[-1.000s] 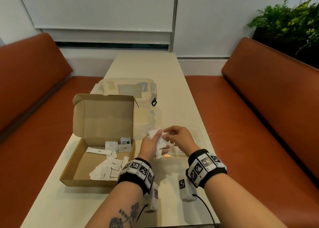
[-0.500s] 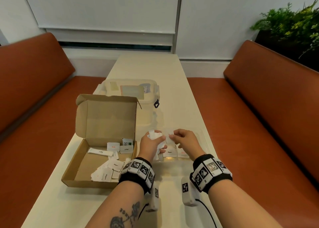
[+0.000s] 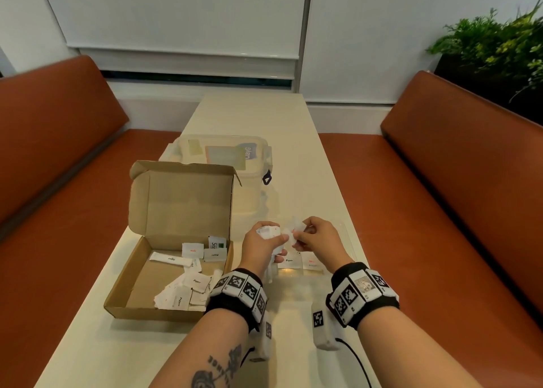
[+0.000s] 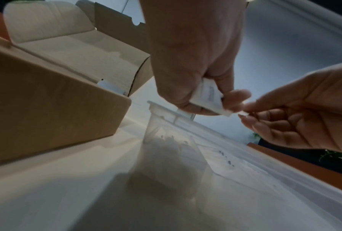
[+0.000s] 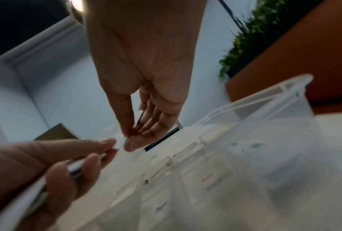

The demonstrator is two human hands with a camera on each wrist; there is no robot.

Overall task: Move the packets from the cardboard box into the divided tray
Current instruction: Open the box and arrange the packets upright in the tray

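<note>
The open cardboard box lies at the table's left with several white packets inside. To its right lies the clear divided tray, with packets in its near compartments. Above the tray my left hand grips a small bunch of white packets. My right hand pinches one packet at the edge of that bunch, between thumb and forefinger. Both hands meet over the tray's left part.
A lidded clear plastic container stands behind the box. Orange benches run along both sides of the narrow table. A green plant is at the far right. A cable trails by the right wrist.
Both hands have stayed together over the tray; the left hand's bunch has shifted a little, and the right hand's fingers have closed on one packet from it.
</note>
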